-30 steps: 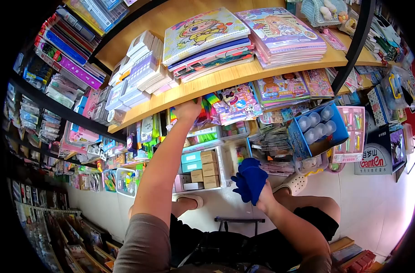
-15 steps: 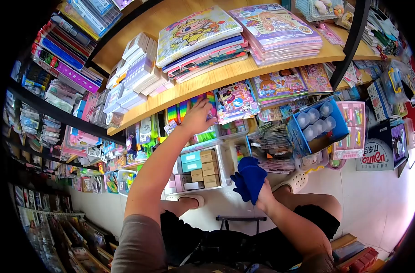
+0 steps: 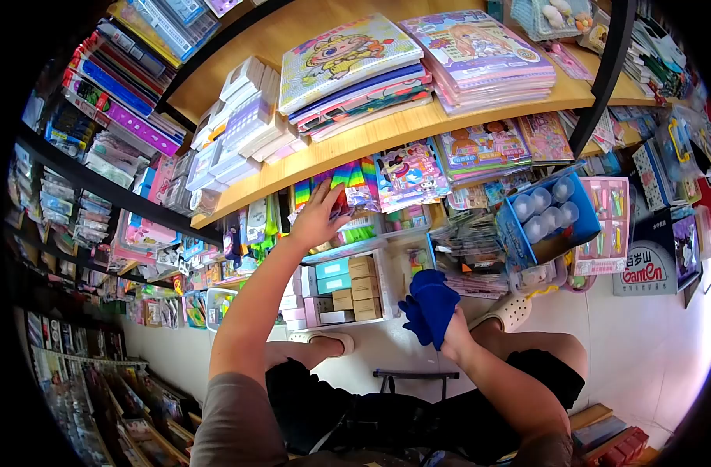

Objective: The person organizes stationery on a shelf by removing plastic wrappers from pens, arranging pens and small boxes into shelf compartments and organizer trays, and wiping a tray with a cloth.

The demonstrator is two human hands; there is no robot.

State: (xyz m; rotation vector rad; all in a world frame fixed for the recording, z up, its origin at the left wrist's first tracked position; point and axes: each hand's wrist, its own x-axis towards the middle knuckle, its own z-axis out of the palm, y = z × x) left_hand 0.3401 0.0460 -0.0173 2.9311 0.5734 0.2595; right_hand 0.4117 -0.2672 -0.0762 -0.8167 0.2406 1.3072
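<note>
My left hand (image 3: 317, 219) reaches forward to the lower shelf, fingers stretched and spread, over some rainbow-striped packs (image 3: 351, 182). Its fingertips are at the packs; I cannot tell whether they press on them. Nothing is gripped in it. Just right of those packs lies a colourful cartoon picture pack (image 3: 411, 176). Closed round a bunched royal-blue cloth (image 3: 432, 308) is my right hand (image 3: 456, 335), held low between my knees. The cloth hides most of that hand's fingers.
Below the left hand sits a white bin of small boxes (image 3: 354, 289). A blue carton of clear-domed cups (image 3: 549, 214) stands right. The wooden shelf (image 3: 332, 148) with stacked books overhangs the left hand. A dark stool frame (image 3: 415, 375) is below.
My left hand has drawn back a little, down and to the left over the rainbow packs, its fingers still spread. The right hand keeps the blue cloth in place. The view shifts slightly.
</note>
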